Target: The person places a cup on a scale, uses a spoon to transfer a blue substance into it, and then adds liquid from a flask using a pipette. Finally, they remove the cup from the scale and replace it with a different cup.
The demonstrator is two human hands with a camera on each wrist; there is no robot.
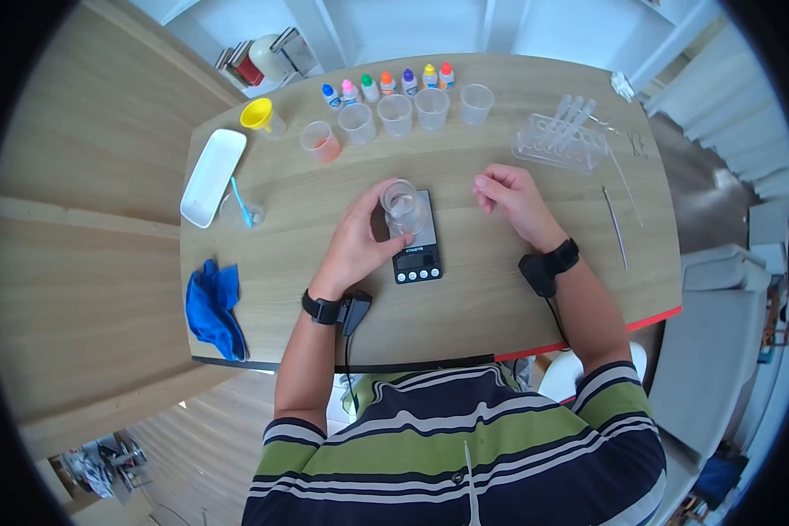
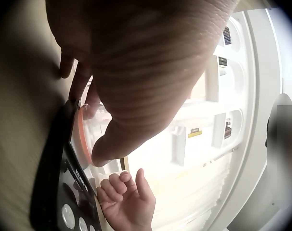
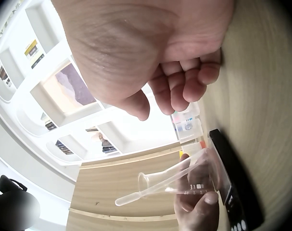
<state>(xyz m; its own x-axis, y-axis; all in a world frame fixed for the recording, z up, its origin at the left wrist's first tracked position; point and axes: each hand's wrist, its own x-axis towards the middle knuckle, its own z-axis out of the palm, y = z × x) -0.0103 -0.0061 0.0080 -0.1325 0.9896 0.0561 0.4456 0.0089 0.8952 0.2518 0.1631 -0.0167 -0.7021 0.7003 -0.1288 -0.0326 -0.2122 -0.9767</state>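
Note:
A clear conical flask [image 1: 407,213] stands on the black digital scale [image 1: 418,261], and my left hand [image 1: 357,242] has its thumb and fingers curled round the lower part. In the right wrist view, a translucent dropper [image 3: 128,198] leans out of the mouth of the flask [image 3: 196,179]. An orange band [image 2: 83,134] shows low on the flask in the left wrist view. To the right of the scale, my right hand [image 1: 517,202] is held over the table with loosely curled fingers and nothing in them.
Several plastic cups [image 1: 395,115] and dropper bottles [image 1: 387,84] line the back; one cup [image 1: 326,149] holds orange liquid. A tube rack [image 1: 559,147] and metal rod [image 1: 615,228] lie right. At left are a white tray [image 1: 212,178], yellow funnel [image 1: 257,113] and blue cloth [image 1: 212,307].

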